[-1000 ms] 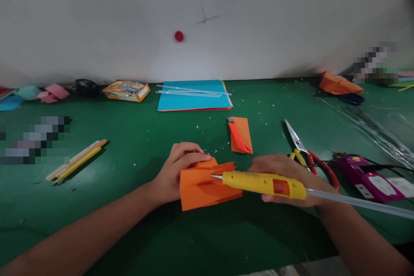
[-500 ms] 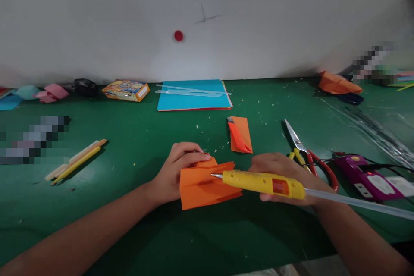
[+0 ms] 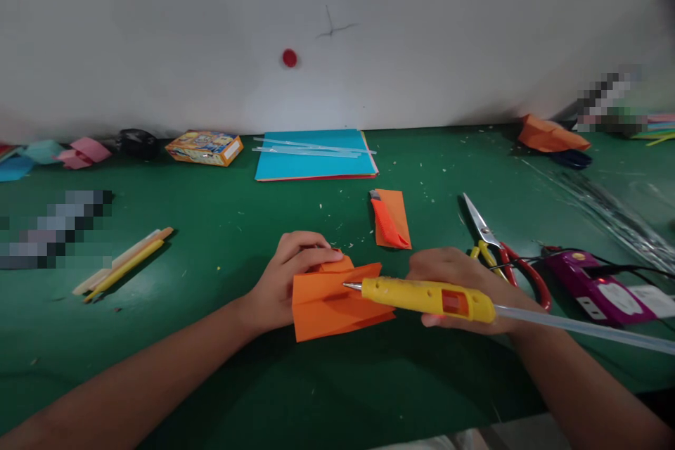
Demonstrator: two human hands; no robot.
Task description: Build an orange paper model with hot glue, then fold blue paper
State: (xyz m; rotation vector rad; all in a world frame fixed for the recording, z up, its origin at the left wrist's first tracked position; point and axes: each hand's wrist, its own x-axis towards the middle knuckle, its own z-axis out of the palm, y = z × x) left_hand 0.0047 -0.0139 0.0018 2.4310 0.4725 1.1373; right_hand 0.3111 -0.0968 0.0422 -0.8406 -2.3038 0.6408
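Observation:
My left hand [image 3: 287,278] is closed on a folded piece of orange paper [image 3: 321,309], holding it just above the green table; part of the fingers is hidden behind the paper. In my right hand [image 3: 448,264] is a yellow hot glue gun [image 3: 416,297], its metal nozzle pointing left at the paper's upper face. From the picture I cannot tell whether the tip touches the paper. A clear glue stick [image 3: 574,330] runs out of the gun's back end toward the right edge.
Beyond my hands lie an orange cutter [image 3: 387,221] on a small orange paper, blue sheets [image 3: 311,165] and a patterned box [image 3: 204,148]. Scissors [image 3: 482,225] and a purple power strip [image 3: 595,288] with cables lie close to my right hand. Coloured sticks [image 3: 126,264] are at left.

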